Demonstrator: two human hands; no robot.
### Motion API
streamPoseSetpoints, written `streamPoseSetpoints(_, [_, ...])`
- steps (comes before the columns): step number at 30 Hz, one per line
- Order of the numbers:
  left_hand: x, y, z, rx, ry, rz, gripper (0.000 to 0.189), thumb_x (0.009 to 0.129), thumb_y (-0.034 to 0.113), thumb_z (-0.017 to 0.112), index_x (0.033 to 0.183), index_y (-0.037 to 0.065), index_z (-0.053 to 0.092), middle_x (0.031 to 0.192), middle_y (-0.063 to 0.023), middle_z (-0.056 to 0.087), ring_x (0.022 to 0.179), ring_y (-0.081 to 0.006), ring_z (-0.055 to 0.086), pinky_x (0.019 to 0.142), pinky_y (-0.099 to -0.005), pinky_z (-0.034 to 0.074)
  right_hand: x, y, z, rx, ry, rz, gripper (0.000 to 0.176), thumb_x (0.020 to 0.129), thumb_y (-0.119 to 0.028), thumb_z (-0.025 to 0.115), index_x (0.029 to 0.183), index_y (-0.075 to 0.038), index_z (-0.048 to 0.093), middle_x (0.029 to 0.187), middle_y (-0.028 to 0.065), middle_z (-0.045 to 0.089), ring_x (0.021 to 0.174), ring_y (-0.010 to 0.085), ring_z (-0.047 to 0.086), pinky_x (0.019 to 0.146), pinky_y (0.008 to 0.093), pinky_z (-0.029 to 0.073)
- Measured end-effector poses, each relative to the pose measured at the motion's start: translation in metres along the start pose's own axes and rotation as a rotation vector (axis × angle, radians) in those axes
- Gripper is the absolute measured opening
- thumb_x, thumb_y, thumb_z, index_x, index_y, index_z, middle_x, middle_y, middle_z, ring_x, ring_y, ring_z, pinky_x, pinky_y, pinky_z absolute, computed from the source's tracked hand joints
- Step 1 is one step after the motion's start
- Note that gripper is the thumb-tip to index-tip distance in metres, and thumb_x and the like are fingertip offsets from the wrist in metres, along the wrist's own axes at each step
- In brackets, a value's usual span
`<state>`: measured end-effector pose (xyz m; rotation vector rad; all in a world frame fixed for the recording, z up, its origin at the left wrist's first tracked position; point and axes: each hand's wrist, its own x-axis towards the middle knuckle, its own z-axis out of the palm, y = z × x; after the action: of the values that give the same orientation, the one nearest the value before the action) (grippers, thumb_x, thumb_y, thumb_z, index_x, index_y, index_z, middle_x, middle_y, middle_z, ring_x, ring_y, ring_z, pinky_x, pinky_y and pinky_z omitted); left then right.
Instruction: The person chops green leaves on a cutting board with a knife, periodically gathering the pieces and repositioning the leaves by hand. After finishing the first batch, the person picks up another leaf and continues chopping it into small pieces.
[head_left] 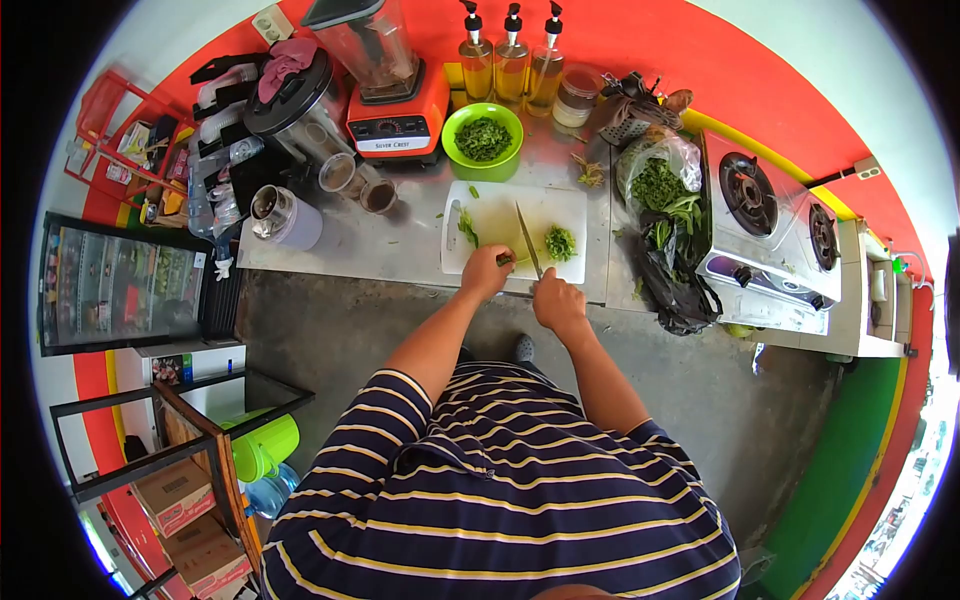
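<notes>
My right hand is wrapped round the handle of a knife, whose blade points away from me over a white cutting board. Left of the blade, at the board's near edge, my left hand is closed with its fingertips together; what they hold is too small to make out. A small heap of chopped green leaves lies on the board right of the knife. Some loose green leaves lie on its left side. Just behind the board stands a lime-green bowl of chopped greens.
A red blender and pump bottles stand along the back wall. To the right, a bag of leafy greens sits beside a gas stove. A white container and plastic cups are on the left of the metal counter.
</notes>
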<state>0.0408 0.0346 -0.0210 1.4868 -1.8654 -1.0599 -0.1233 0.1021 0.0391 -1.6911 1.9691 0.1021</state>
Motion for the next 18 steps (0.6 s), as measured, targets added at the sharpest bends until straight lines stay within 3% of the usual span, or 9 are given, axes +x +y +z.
streamPoseSetpoints(8, [0.003,-0.002,0.001,-0.016,-0.024,-0.059,0.016,0.08,0.012,0.075,0.095,0.007,0.073,0.097,-0.0127,0.073,0.095,-0.0299,0.069,0.082,-0.0389,0.053,0.01,-0.014,0.015,0.062,-0.022,0.062,0.036,0.101,-0.034,0.053,0.112,-0.001,0.046,0.102,0.0272,0.07,0.1,0.0433,0.069,0.087,0.052,0.053])
streamPoseSetpoints(18, [0.002,-0.001,0.004,-0.013,0.046,-0.097,0.02,0.08,0.012,0.077,0.095,0.003,0.067,0.087,-0.013,0.071,0.087,-0.0284,0.069,0.077,-0.0381,0.053,0.011,-0.019,0.022,0.077,-0.026,0.067,0.039,0.101,-0.035,0.053,0.114,0.001,0.045,0.103,0.0277,0.07,0.1,0.0445,0.068,0.087,0.0526,0.053])
